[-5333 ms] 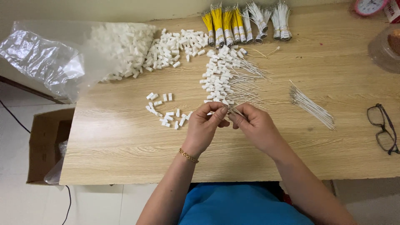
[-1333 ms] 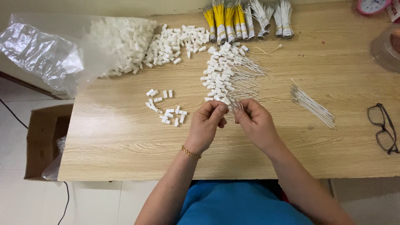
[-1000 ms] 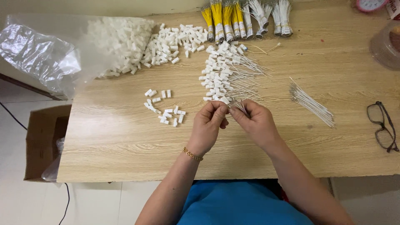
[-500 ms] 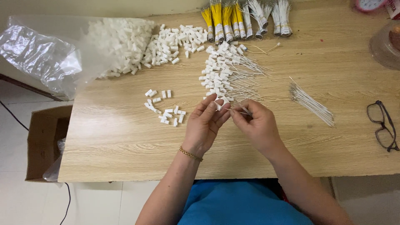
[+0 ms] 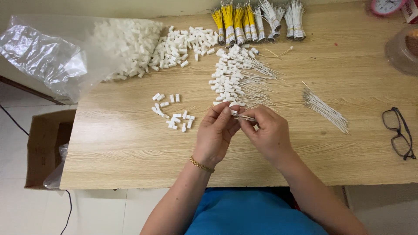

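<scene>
- The left hand (image 5: 216,132) and the right hand (image 5: 266,130) meet over the wooden table (image 5: 122,143), fingertips together, near its front edge.
- Between them they pinch a thin white wire (image 5: 244,117) with a small white connector (image 5: 232,112) at its left end; the left fingers grip the connector end, the right fingers hold the wire.
- A gold bracelet (image 5: 200,164) sits on the left wrist.
- Just beyond the hands lies a pile of finished wires with white connectors (image 5: 237,80), their plastic ends to the left and wire tails to the right.
- To the left of the hands, a small scatter of loose white connectors (image 5: 172,113) lies on the table.
- To the right, well apart, a loose bundle of bare white wires (image 5: 325,109) lies slanted.
- Farther back, a big heap of white connectors (image 5: 174,43) spills out of a clear plastic bag (image 5: 48,58) at the table's left corner.
- Along the far edge stand tied bundles of yellow and white wires (image 5: 257,19).
- Black eyeglasses (image 5: 398,132) rest near the right edge.
- A cardboard box (image 5: 41,148) sits on the floor left of the table.
</scene>
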